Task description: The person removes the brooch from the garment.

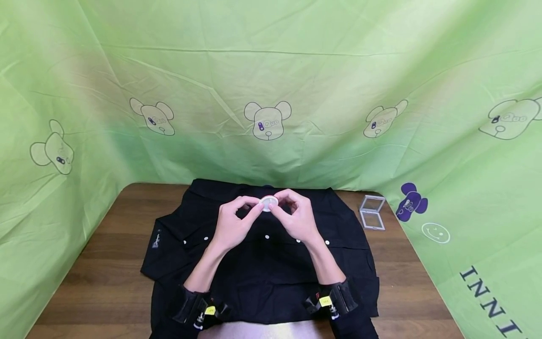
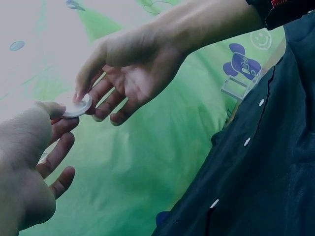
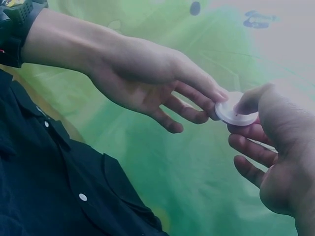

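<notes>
A small round white disc (image 1: 267, 201) with a thin red edge is held up between both hands, over the upper part of a black buttoned shirt (image 1: 264, 278). At its left side, my left hand (image 1: 232, 225) pinches the disc between thumb and forefinger. My right hand (image 1: 298, 217) pinches the opposite side in the same way. In the left wrist view the disc (image 2: 78, 105) lies nearly flat, thumbs on its pale face. The right wrist view has one thumb pressing on the face of the disc (image 3: 235, 111), with the remaining fingers loosely bent beneath.
The shirt lies spread over a brown wooden table (image 1: 404, 282), one sleeve folded out at left. An unfolded clear square case (image 1: 372, 220) stands near the table's back right corner. A green printed cloth (image 1: 330, 75) hangs around the back and sides.
</notes>
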`<state>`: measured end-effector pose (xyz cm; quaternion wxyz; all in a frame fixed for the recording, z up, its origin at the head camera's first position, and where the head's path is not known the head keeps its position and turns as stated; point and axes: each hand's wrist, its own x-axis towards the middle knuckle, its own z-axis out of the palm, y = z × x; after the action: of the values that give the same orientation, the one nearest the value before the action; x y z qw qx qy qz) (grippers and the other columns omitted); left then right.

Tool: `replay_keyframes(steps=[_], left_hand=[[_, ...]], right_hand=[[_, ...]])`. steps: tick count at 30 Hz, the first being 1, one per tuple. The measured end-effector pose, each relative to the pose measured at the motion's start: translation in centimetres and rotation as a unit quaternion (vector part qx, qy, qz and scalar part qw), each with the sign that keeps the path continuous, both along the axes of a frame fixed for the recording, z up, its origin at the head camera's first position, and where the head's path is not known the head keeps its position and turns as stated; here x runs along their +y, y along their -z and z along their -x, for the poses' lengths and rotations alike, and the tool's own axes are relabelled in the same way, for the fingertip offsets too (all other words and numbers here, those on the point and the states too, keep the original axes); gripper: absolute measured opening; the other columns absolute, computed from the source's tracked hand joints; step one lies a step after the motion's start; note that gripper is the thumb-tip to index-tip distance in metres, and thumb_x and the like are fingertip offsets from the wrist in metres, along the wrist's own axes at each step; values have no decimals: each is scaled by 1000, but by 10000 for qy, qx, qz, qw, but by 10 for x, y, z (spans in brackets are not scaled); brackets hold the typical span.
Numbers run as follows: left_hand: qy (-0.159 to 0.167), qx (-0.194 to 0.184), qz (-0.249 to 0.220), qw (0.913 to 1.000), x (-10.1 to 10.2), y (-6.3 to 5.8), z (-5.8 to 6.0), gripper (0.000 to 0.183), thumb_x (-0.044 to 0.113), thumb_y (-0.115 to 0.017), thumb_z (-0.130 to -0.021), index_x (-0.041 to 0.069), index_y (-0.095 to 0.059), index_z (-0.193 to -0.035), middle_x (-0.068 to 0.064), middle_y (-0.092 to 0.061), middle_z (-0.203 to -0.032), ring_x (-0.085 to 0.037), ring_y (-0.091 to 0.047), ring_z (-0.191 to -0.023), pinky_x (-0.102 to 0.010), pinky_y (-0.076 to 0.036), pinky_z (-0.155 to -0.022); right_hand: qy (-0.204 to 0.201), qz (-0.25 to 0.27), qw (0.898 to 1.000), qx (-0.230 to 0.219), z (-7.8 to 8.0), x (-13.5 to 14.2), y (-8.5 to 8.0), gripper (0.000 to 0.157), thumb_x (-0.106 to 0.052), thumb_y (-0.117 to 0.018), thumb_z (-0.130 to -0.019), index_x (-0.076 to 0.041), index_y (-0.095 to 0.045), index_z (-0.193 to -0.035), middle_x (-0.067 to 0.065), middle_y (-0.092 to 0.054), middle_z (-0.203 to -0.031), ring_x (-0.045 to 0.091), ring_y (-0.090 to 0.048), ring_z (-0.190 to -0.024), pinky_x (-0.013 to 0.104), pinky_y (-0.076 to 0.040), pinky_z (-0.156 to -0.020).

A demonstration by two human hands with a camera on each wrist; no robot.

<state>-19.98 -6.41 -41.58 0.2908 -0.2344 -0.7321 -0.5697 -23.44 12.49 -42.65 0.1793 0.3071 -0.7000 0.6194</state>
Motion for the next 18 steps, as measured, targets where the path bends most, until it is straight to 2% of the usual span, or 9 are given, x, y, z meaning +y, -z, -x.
replay_keyframes(steps=[3, 8, 14, 18], left_hand=[[37, 23, -21, 10000, 0, 0, 1, 6, -3, -79, -85, -4, -79, -92, -12, -76, -83, -17, -66, -78, -45, -54, -72], [57, 65, 3, 10000, 0, -2, 0, 7, -3, -79, -85, -4, -79, -92, -13, -76, -83, -18, -66, -78, -47, -53, -71], [28, 64, -19, 10000, -2, 1, 3, 7, -3, -80, -85, -3, -79, -92, -12, -77, -84, -18, -66, -79, -49, -52, -73], [16, 127, -18, 9999, -6, 12, 11, 7, 1, -81, -86, -1, -80, -93, -10, -77, -84, -17, -66, -79, -49, -51, -72]], right_hand=[[38, -36, 10000, 32, -7, -2, -10, 11, 10, -75, -85, 10, -71, -95, 20, -69, -81, 29, -62, -70, 18, -51, -65], [75, -113, 9999, -25, -19, -6, -27, 12, 18, -72, -83, 17, -68, -95, 30, -69, -84, 32, -62, -72, 16, -50, -68], [58, -116, 9999, -81, -20, -7, -27, 14, 17, -71, -84, 18, -69, -98, 30, -70, -86, 32, -63, -74, 17, -51, -69], [63, -83, 9999, -51, -18, -8, -24, 14, 17, -72, -84, 17, -69, -98, 29, -70, -87, 29, -65, -75, 19, -54, -70]])
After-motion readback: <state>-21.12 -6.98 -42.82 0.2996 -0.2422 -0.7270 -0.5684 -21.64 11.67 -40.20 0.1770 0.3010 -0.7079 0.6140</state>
